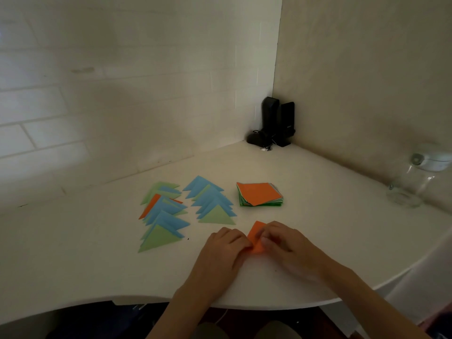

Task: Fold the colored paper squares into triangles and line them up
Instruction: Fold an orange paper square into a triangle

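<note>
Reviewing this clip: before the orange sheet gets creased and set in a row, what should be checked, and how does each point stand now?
1. Both hands on the orange sheet: ok, left hand and right hand press it.
2. Corners of the sheet matched: cannot tell, fingers cover them.
3. Sheet flat on the table: cannot tell.
4. Free space in front of the right row of triangles: ok.
5. Paper stack clear of the hands: ok.
6. Left row of triangles tidy: not ok, pieces sit askew.
</note>
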A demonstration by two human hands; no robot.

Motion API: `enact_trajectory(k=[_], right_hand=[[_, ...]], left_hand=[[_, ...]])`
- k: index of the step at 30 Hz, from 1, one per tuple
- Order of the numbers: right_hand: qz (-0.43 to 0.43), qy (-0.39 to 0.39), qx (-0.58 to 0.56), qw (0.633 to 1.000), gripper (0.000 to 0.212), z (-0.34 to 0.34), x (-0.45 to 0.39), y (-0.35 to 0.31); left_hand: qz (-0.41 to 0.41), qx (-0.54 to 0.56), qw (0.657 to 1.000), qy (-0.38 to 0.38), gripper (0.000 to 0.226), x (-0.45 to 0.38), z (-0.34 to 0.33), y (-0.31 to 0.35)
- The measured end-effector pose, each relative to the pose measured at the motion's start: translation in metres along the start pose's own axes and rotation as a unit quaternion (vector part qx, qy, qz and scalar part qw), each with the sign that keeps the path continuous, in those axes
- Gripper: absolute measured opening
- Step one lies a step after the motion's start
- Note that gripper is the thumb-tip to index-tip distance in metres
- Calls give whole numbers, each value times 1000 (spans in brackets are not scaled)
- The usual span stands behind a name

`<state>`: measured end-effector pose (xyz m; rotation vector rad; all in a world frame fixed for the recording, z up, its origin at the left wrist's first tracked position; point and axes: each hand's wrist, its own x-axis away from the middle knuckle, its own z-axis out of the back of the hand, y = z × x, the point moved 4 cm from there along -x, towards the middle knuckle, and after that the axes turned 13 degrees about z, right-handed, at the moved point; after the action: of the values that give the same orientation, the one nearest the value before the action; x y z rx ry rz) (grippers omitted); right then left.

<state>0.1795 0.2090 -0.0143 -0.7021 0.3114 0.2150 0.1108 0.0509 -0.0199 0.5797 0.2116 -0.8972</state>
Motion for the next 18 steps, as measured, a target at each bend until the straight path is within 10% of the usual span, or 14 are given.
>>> enact_trajectory(k=[10,18], right_hand=[[62,26,131,989,22,4,16,2],[33,101,115,988,20,-2,14,5]], left_hand=[[-9,-145,986,76,15,3,2,19],[158,42,985,48,19,-1,-1,-1]])
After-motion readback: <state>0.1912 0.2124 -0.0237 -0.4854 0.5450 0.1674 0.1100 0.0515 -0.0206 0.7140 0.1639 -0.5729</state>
